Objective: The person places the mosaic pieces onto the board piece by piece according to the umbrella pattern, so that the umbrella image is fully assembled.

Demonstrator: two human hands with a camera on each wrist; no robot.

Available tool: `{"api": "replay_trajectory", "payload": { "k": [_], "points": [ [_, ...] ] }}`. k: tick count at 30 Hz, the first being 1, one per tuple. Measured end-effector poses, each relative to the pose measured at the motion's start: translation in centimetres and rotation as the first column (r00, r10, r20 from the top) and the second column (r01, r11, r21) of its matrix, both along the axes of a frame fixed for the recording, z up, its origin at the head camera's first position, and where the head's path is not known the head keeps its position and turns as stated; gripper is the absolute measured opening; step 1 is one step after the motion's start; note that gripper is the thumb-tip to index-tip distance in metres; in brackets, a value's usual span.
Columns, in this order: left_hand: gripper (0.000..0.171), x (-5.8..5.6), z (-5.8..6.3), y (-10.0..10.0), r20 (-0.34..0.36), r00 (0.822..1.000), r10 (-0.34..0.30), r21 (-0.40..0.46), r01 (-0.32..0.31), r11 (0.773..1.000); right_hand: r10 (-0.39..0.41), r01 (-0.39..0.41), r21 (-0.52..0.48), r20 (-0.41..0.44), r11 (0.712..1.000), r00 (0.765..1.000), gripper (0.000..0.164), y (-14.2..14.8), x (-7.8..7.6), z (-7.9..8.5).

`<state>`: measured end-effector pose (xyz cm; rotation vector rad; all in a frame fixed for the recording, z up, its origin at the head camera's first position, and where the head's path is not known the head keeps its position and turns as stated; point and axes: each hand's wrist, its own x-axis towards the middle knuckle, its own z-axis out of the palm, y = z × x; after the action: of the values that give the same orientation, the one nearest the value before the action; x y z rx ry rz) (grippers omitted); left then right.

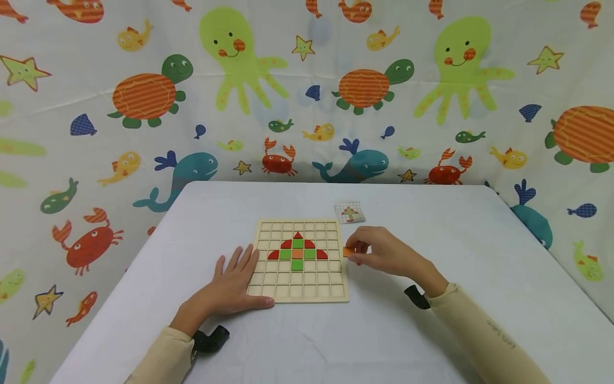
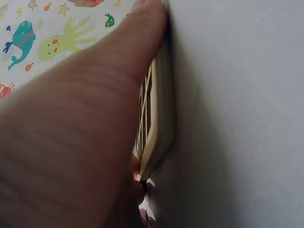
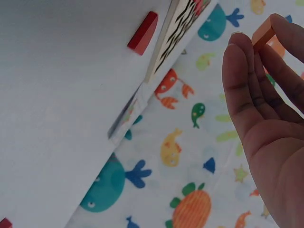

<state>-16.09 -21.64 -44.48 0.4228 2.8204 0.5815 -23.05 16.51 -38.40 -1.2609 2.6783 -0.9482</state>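
A wooden grid board point(image 1: 310, 291) lies on the table with red, green and orange pieces set in its middle squares, a red triangle point(image 1: 298, 236) topmost. Fingers spread, my left hand point(image 1: 229, 288) rests along the board's left edge, its thumb by the front left corner. Just off the board's right edge, my right hand point(image 1: 384, 250) pinches an orange block point(image 1: 347, 252) between thumb and fingertips. The right wrist view shows that block raised above the table. A loose red piece point(image 3: 143, 33) lies beside the board, mostly hidden by my right hand in the head view.
Behind the board's right corner lies a small stack of pattern cards point(image 1: 349, 212), the top one printed with a similar coloured figure. Another red piece point(image 3: 4, 223) shows at the corner of the right wrist view. A sea-animal curtain point(image 1: 307, 122) hangs behind the white table point(image 1: 431, 213).
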Motion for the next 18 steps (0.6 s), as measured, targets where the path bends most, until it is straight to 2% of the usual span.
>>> {"api": "replay_trajectory", "payload": {
  "k": [7,18],
  "points": [
    [0.134,0.2,-0.2,-0.1,0.002,1.000,0.018,-0.011,-0.018,1.000,0.093,-0.093,-0.030,-0.014,0.995,0.996,0.016,-3.0,0.2,-0.2],
    [0.132,0.2,0.1,-0.1,0.006,1.000,0.002,-0.017,-0.002,1.000,0.147,-0.146,0.104,-0.003,0.984,0.989,0.011,-8.5,0.3,-0.6]
  ]
}}
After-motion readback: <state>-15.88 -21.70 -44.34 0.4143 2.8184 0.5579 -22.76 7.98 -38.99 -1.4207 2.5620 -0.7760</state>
